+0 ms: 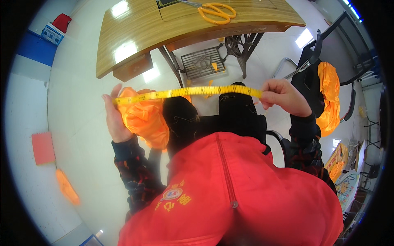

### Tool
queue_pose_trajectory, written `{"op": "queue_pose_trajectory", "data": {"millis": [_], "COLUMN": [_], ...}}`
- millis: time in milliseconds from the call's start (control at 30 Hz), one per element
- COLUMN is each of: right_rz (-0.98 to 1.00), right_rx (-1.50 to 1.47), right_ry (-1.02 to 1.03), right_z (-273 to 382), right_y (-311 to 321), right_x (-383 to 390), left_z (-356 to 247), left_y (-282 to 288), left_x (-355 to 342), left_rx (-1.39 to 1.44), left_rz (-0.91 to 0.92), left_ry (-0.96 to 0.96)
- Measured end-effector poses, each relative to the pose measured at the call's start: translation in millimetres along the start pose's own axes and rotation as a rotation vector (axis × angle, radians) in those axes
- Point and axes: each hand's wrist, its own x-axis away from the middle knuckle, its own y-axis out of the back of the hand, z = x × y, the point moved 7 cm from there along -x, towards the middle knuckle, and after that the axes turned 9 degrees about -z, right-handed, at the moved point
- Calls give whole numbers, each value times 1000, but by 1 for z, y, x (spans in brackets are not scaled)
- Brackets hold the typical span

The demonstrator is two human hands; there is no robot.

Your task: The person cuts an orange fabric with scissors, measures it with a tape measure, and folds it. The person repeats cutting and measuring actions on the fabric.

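Observation:
A yellow tape measure (201,90) stretches between my hands above my knees, bowing slightly upward. My left hand (115,117) is closed around one end of the tape together with a bunched orange cloth (145,119), which hangs over my left knee. The palm and the cloth partly hide those fingers. At the other end, my right hand (286,98) pinches the tape between thumb and curled fingers. Whatever tape lies inside that fist is hidden.
Ahead is a wooden sewing table (139,30) with orange-handled scissors (217,13) on top and an iron treadle (203,62) below. Orange cloth (329,98) drapes a black chair at right. A red pad (43,148) and an orange piece (67,187) are at left.

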Motion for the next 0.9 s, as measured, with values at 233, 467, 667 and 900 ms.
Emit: {"op": "queue_pose_trajectory", "data": {"millis": [233,467,667,900], "right_rz": [201,-40,-433,-603], "right_rx": [-718,-919,-959,-950], "right_ry": [20,283,247,157], "right_z": [19,23,-34,-83], "right_y": [-87,-47,43,78], "right_x": [-29,-34,-14,14], "left_z": [76,100,63,66], "left_y": [-94,-88,-61,-47], "left_x": [39,52,43,35], "left_rx": [-880,-764,-772,-647], "left_rz": [623,705,719,623], "left_ry": [-312,195,192,211]}}
